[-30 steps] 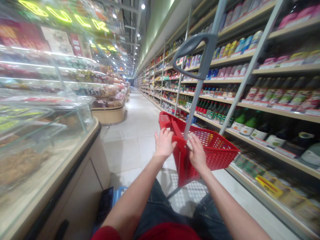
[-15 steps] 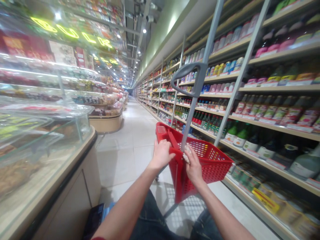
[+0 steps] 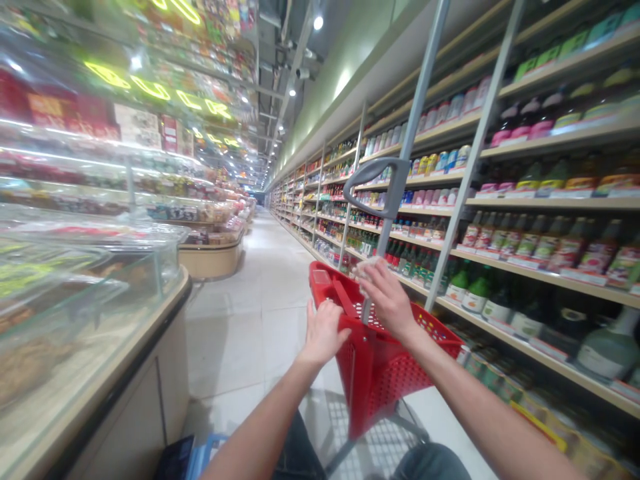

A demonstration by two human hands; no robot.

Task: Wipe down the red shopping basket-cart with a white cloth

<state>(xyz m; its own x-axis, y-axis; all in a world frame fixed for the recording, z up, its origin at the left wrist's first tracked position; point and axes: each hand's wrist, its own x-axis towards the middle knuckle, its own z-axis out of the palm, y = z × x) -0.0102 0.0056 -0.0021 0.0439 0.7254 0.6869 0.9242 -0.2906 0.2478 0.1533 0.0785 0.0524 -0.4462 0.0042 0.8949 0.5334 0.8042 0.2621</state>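
A red plastic shopping basket on wheels stands in front of me, tilted. My left hand is closed over the top edge of its near left side. My right hand holds a crumpled whitish cloth against the lower part of the grey metal pole that rises from the basket. Farther up the pole is a grey loop handle, which neither hand touches. My right hand and forearm hide part of the basket's inside.
Shelves of bottles and cans line the right side. To the left, a glass-sided counter displays packaged food. A tiled aisle runs ahead between them. Near my left leg, a blue object lies low by the counter.
My right hand has slid up the pole with the cloth. My left hand keeps its place on the basket edge. The view has tipped slightly upward.
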